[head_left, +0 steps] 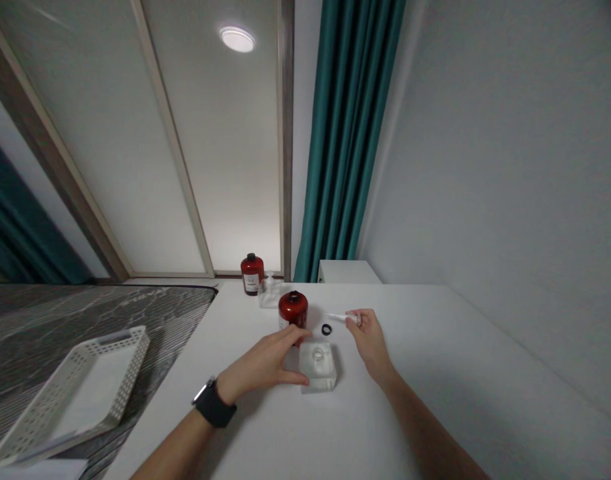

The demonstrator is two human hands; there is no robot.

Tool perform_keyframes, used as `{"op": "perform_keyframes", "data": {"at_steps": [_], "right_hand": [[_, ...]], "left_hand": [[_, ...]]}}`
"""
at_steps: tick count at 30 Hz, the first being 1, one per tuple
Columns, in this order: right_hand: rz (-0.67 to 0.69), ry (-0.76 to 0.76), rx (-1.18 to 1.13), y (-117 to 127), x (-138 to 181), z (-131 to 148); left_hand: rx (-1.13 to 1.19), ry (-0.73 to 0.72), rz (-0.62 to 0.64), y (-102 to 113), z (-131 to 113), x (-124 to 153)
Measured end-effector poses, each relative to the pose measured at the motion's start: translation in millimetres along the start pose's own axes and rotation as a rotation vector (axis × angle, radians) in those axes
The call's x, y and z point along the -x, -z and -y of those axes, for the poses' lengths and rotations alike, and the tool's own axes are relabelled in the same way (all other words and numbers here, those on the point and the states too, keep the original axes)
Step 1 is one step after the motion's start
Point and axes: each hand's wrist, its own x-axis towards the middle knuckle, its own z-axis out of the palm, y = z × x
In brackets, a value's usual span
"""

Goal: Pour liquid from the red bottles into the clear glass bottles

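A clear, square-sided bottle (318,368) with an uncapped round mouth stands on the white table. My left hand (270,360), wearing a dark watch, grips it from the left, with the thumb at the near corner and the fingers at the far corner. To its right, my right hand (369,337) pinches a pump head (354,319) whose thin clear tube points left. Between the hands lies a small black ring (326,329). Behind my left fingers is a dark red, round-shouldered bottle (293,308) with its lower part hidden.
At the table's (425,347) far edge stand another red bottle (252,273) with a black cap and a clear pump bottle (270,292). Lower left, a white perforated basket (120,383) rests on a grey patterned surface. A wall (525,200) rises along the right.
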Motion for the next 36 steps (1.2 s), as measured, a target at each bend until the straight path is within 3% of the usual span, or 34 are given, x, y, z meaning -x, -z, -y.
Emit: {"op": "perform_keyframes", "data": {"at_steps": [4, 8, 12, 20, 25, 36], "right_hand": [[0.045, 0.048, 0.064, -2, 2, -4], [0.083, 0.101, 0.125, -1, 3, -7], [0.098, 0.167, 0.212, 2, 2, -8], [0.155, 0.293, 0.339, 4, 4, 0], [0.165, 0.317, 0.391, 4, 4, -2], [0.212, 0.388, 0.51, 6, 2, -6]], "left_hand": [[-0.047, -0.007, -0.031, 10, -7, 4], [-0.117, 0.06, -0.174, 22, -8, 5], [-0.206, 0.085, -0.302, 28, 8, 2], [-0.265, 0.18, -0.746, -3, 52, 3], [-0.227, 0.251, -0.715, -16, 56, 3], [-0.164, 0.264, -0.678, -21, 57, 3]]}}
